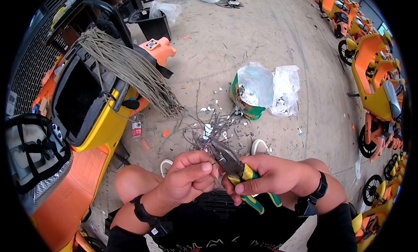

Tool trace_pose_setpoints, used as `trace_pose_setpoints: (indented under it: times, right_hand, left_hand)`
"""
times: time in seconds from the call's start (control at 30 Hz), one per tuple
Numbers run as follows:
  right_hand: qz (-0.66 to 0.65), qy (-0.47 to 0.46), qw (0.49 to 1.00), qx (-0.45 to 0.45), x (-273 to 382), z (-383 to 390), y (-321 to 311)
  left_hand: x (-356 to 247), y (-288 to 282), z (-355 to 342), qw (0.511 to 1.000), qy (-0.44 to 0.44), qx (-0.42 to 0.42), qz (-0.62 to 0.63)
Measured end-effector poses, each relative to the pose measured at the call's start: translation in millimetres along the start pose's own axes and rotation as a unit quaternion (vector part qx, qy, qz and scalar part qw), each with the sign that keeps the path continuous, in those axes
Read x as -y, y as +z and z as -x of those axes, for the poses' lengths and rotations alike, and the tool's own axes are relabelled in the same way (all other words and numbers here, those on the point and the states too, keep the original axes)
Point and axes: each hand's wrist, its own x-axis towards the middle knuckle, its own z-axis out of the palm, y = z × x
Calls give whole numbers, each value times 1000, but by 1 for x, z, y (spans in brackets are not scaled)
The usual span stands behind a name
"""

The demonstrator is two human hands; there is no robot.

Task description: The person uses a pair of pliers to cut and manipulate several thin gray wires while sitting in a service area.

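My right hand (270, 175) is wrapped round a pair of pliers (231, 164) with yellow and green handles. The dark jaws point up and to the left, away from me. My left hand (190, 173) is closed in a pinch beside the jaws, thumb against forefinger. A short, thin dark wire (215, 163) shows at its fingertips; the rest is hidden by the fingers. Beyond both hands, a loose pile of wire scraps (204, 132) lies on the floor among small white bits.
A long bundle of grey cables (130, 73) drapes over a yellow vehicle body (102, 121) at left. Ahead stands a green sack (246, 108) with a white liner, beside a plastic sheet (285, 91). Yellow-orange vehicles (372, 77) line the right; a black bin (156, 27) stands far left.
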Motion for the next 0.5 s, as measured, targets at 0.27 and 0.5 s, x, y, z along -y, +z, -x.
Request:
trace_pose_setpoints:
  times: [0.27, 0.5]
  right_hand:
    - [-1, -23, 1000, -5, 5, 1, -2]
    - [31, -47, 988, -141, 5, 4, -10]
  left_hand:
    - [-6, -4, 1, 999, 25, 22, -33]
    - [-7, -10, -4, 997, 57, 0, -47]
